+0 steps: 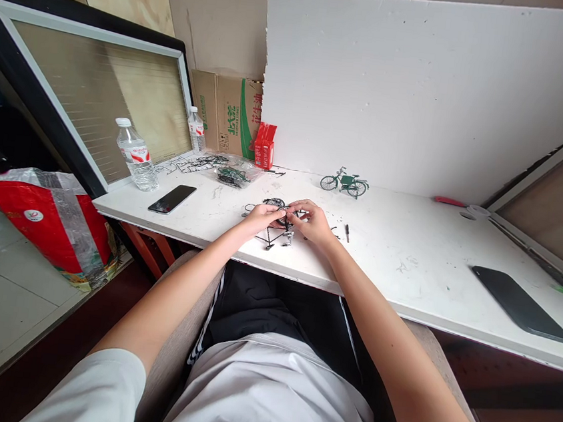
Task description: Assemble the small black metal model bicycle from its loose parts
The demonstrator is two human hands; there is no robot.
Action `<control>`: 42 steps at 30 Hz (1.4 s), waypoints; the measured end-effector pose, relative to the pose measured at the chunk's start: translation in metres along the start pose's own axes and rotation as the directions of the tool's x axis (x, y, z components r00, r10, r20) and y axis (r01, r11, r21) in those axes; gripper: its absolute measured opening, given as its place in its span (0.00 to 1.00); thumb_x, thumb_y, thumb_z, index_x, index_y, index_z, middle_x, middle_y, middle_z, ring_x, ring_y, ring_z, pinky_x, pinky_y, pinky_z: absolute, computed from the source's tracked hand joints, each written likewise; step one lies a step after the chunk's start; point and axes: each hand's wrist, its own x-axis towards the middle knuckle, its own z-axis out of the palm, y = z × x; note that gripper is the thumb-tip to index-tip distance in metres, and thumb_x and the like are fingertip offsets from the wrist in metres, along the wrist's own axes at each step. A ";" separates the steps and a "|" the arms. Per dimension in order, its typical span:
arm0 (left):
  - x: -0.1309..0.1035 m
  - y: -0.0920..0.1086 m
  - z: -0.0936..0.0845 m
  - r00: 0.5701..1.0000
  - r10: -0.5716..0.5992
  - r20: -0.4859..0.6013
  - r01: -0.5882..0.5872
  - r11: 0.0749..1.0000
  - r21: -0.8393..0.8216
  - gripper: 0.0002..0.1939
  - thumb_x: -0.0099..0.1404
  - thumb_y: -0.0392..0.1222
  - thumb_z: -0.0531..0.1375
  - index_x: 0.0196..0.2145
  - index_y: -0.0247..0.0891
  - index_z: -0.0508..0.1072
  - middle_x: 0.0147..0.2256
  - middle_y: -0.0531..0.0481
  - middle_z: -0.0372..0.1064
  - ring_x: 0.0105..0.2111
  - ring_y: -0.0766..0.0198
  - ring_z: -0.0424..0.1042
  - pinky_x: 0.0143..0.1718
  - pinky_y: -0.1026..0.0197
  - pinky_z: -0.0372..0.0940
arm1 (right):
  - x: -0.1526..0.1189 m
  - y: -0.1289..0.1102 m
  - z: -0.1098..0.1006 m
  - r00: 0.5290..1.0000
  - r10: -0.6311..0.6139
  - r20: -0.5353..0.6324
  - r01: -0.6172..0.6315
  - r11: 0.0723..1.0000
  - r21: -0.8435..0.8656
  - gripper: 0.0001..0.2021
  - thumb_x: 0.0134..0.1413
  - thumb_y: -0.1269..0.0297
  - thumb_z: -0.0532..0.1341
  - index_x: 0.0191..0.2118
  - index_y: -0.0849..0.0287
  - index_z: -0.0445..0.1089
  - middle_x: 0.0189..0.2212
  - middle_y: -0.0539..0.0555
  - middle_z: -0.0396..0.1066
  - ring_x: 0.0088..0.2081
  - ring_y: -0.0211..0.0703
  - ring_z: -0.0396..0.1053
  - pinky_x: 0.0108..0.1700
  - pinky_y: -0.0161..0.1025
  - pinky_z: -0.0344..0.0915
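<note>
On the white table (408,251), both my hands meet over a small black wire-like model bicycle (275,234) that is in pieces. My left hand (261,217) pinches its left side and my right hand (313,221) grips it from the right, fingers closed on the frame. A small wheel (273,202) lies just behind my fingers. A finished green model bicycle (344,182) stands upright farther back. A small dark screwdriver (346,232) lies just right of my right hand.
A black phone (172,198) and a water bottle (138,155) are at the left, bags of black parts (232,174) and a red box (264,145) behind. A second dark phone (520,303) lies at the right. A white foam board (425,85) backs the table.
</note>
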 end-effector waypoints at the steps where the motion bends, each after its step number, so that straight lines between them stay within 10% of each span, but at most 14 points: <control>1: 0.000 0.000 0.000 1.000 -0.001 0.001 0.001 1.000 -0.001 0.21 0.61 0.52 0.73 0.44 0.31 0.81 0.46 0.39 0.79 0.40 0.59 0.77 0.47 0.52 0.73 | 0.000 0.000 0.000 1.000 0.002 0.001 -0.002 1.000 -0.002 0.10 0.60 0.55 0.67 0.40 0.53 0.81 0.49 0.58 0.78 0.53 0.52 0.74 0.47 0.45 0.72; 42: 0.000 -0.005 -0.003 0.999 -0.028 -0.015 0.029 0.999 0.034 0.28 0.58 0.57 0.74 0.46 0.32 0.82 0.48 0.38 0.79 0.39 0.57 0.79 0.47 0.53 0.74 | -0.001 0.001 0.000 1.000 0.021 0.007 -0.021 1.000 0.012 0.10 0.60 0.55 0.68 0.40 0.54 0.82 0.49 0.59 0.79 0.53 0.52 0.75 0.44 0.44 0.73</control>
